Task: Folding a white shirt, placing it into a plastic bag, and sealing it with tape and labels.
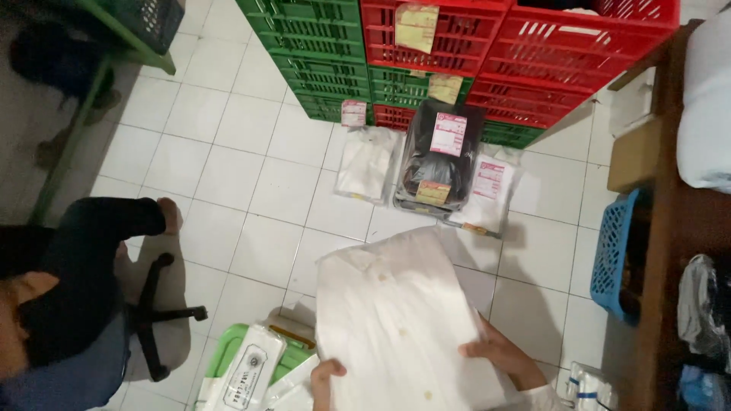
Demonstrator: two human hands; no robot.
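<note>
Head view: a folded white shirt in a clear bag (400,312) is held flat over the tiled floor (228,175), low and toward the middle of the picture.
Shirt bag: its far edge tilts away from the person and its near edge sits between both hands; buttons show through the plastic.
Right hand (499,354): lies on top of the bag's right near edge, fingers spread narrow and pressing down, holding the bag.
Left hand (327,378): grips the near left corner from below, with only the thumb and knuckles showing; it is closed on the bag.
Handling well: I judge the slick plastic wants both hands kept at opposite edges so that the fold inside stays square and does not slide.
Green tray (232,354): just under the bag's left corner, on the floor, with other bagged packets (247,369) lying in it.
Packed parcels (445,164): three labelled bags lean against the stacked crates, well apart from the hands.
Crates (457,53): red and green, stacked along the far edge of the floor.
Blue basket (617,259): at the right edge, beside a wooden shelf.
Co-worker (68,281): a person in dark clothes sits at the left on a swivel chair.
</note>
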